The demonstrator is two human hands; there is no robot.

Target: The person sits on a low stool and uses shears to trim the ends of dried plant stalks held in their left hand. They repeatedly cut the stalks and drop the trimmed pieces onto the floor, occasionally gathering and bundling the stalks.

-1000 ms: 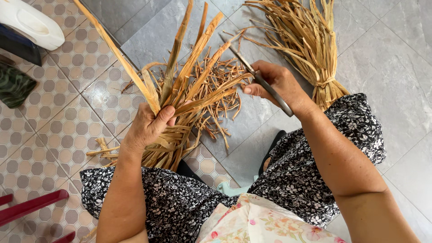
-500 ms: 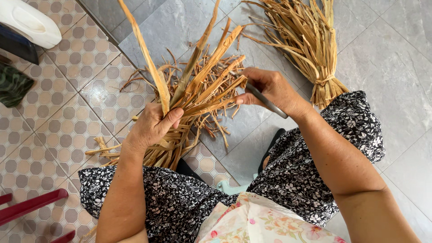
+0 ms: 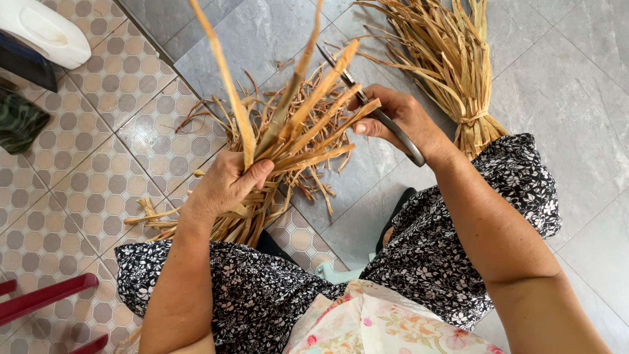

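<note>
Floor split along diagonal seam: patterned tiles (image 3: 85, 190) with grey-beige octagon motif fill left of frame, large plain grey tiles (image 3: 576, 98) fill upper centre and right. Daylight glare on glossy surface, upper centre. White plastic container (image 3: 42, 29) upper left, dark green cloth (image 3: 19, 121) below it. Red furniture bars (image 3: 42, 298) lower left.

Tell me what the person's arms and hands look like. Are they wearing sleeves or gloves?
No gloves and no sleeves on the forearms. The left hand and the right hand are bare, with no rings, watch or bracelets showing. The arms are bare up to the picture's edge. Below them are black clothes with small white flowers.
</note>
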